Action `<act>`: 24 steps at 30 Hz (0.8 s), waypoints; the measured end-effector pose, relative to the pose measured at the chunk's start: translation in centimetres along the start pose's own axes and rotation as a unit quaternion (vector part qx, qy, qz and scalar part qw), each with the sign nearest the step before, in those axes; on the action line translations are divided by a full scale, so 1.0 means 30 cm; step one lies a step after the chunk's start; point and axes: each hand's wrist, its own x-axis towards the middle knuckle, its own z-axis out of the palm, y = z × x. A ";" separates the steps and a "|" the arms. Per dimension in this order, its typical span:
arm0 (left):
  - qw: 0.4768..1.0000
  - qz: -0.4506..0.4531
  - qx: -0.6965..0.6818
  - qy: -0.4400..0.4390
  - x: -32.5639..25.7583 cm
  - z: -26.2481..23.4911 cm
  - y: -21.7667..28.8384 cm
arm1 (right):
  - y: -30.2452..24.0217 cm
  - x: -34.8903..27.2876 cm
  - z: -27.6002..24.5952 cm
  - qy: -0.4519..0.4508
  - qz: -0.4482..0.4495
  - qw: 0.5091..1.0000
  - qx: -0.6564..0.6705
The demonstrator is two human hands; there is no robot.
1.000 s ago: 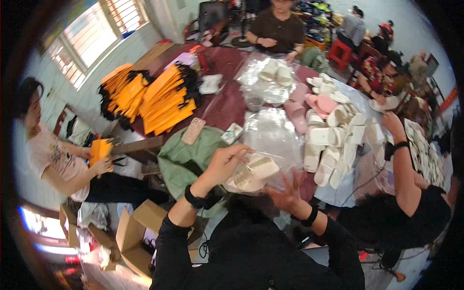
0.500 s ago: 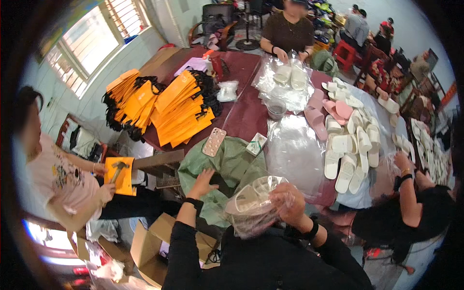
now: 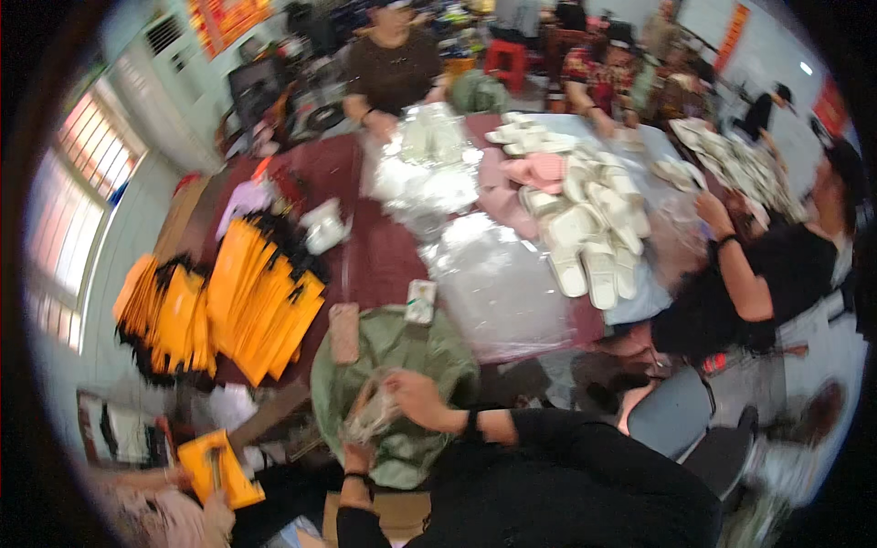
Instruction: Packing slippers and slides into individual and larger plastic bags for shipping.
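Over the green sack (image 3: 411, 340), a crumpled clear plastic bag (image 3: 373, 416) is between my two hands, smeared by motion; its contents cannot be made out now. My right hand (image 3: 422, 402) is closed on the bag's upper side. Against its lower left side is my left hand (image 3: 358, 454), its fingers too blurred to read. A patterned pink phone case (image 3: 344, 332) and a small white box with green marks (image 3: 420, 302) lie at the sack's far edge.
Orange packets with black cords (image 3: 256, 301) lie left on the dark red table (image 3: 370, 267). Flat clear bags (image 3: 498, 283) and white slippers (image 3: 598, 233) lie right. Co-workers surround the table; one at left holds a hammer (image 3: 216, 468) over an orange packet. A grey stool (image 3: 671, 413) stands right.
My view has swung to the right. My right hand has carried the bag, which showed pale slippers inside, left over the sack. My left hand, spread and apart before, is now at the bag.
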 end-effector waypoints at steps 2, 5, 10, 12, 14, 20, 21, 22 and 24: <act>0.918 0.239 0.315 0.000 0.002 -0.054 0.078 | 0.149 0.048 0.014 -0.067 -0.001 0.989 -0.134; 0.945 0.018 0.239 -0.222 0.016 -0.128 0.166 | 0.250 0.038 -0.014 -0.160 -0.056 0.875 -0.454; 0.943 -0.090 0.165 -0.276 0.019 -0.287 0.254 | 0.213 0.105 -0.196 -0.352 0.134 0.876 -0.302; 0.963 -0.040 0.132 -0.232 0.075 -0.339 0.278 | 0.234 0.117 -0.285 -0.377 0.169 0.865 -0.286; 0.961 -0.047 0.153 -0.227 0.134 -0.344 0.300 | 0.269 0.111 -0.367 -0.303 0.129 0.921 -0.211; 0.989 0.042 0.015 -0.143 0.297 -0.416 0.850 | 0.371 0.113 -0.866 -0.015 0.154 0.975 -0.163; 0.990 0.087 -0.028 -0.109 0.331 -0.405 0.937 | 0.390 0.131 -0.964 0.038 0.152 0.969 -0.192; 0.985 0.149 -0.049 -0.070 0.375 -0.401 1.051 | 0.411 0.141 -1.071 0.117 0.157 0.967 -0.163; 0.976 0.204 -0.073 -0.020 0.459 -0.375 1.246 | 0.412 0.187 -1.267 0.242 0.160 0.943 -0.162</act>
